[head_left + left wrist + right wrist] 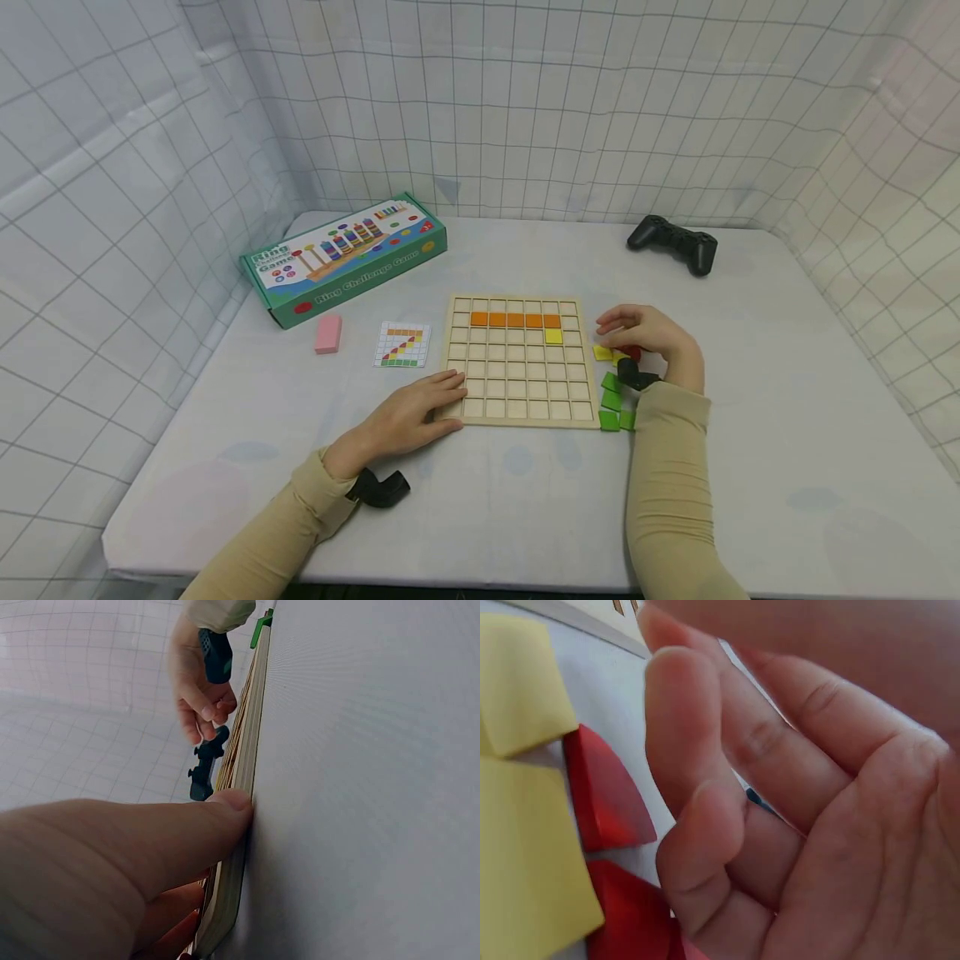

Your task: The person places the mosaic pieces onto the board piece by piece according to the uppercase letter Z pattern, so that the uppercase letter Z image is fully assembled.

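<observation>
My left hand (420,412) rests at the near left corner of a wooden grid board (517,387), fingers over its left rim. In the left wrist view the thumb (217,814) lies along the board's edge. A row of orange tiles (515,320) fills part of the board's second row, with one yellow tile (553,336) below its right end. Right of the board, my right hand (651,333) hovers with loosely bent fingers over loose yellow tiles (525,855) and red quarter-round pieces (611,795). Nothing shows between its fingers. Green tiles (611,400) lie nearer me.
A pattern card (402,345) lies left of the board, beside a pink block (327,334). Behind them sits a green ring game box (345,258). A black game controller (672,243) is at the back right. Gridded white cloth (525,108) hangs around the table.
</observation>
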A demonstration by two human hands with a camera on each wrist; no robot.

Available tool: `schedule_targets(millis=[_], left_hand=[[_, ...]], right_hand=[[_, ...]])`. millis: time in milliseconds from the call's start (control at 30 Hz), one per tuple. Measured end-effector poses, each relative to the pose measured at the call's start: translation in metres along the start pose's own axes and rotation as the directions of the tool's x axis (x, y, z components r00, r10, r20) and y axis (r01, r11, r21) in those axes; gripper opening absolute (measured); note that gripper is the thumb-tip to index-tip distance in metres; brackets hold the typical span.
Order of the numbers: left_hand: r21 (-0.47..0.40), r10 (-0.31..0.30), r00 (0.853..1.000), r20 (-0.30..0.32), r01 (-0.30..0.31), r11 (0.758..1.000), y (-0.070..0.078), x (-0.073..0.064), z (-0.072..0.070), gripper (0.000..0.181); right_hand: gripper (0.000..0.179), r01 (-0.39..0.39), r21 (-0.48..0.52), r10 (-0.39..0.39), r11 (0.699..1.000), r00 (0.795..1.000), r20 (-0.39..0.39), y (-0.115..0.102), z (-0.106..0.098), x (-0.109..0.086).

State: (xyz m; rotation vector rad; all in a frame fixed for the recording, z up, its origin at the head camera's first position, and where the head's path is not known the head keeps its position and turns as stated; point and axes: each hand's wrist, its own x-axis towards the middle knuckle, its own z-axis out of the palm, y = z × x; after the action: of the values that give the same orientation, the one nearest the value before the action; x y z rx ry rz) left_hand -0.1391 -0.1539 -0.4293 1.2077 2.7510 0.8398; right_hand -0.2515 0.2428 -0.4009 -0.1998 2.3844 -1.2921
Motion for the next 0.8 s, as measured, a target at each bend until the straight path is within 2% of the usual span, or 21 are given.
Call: schedule_targets(millis=[433, 800], left_hand=[[-0.002, -0.001, 1.000, 0.000, 0.001, 1.000, -0.0001, -0.0002, 0.0000, 0.051], [-0.001, 0.013, 1.000, -0.018, -0.013, 1.000, -0.0003, -0.0004, 0.0000, 0.050]], right_hand=[[0.048, -0.015, 0.023, 0.014, 1.000, 0.999, 0.032, 0.0045, -0.0018, -0.0028], [0.048, -0.033, -0.093, 0.041, 0.995, 0.996, 0.080, 0.0019, 0.0011, 0.0029]])
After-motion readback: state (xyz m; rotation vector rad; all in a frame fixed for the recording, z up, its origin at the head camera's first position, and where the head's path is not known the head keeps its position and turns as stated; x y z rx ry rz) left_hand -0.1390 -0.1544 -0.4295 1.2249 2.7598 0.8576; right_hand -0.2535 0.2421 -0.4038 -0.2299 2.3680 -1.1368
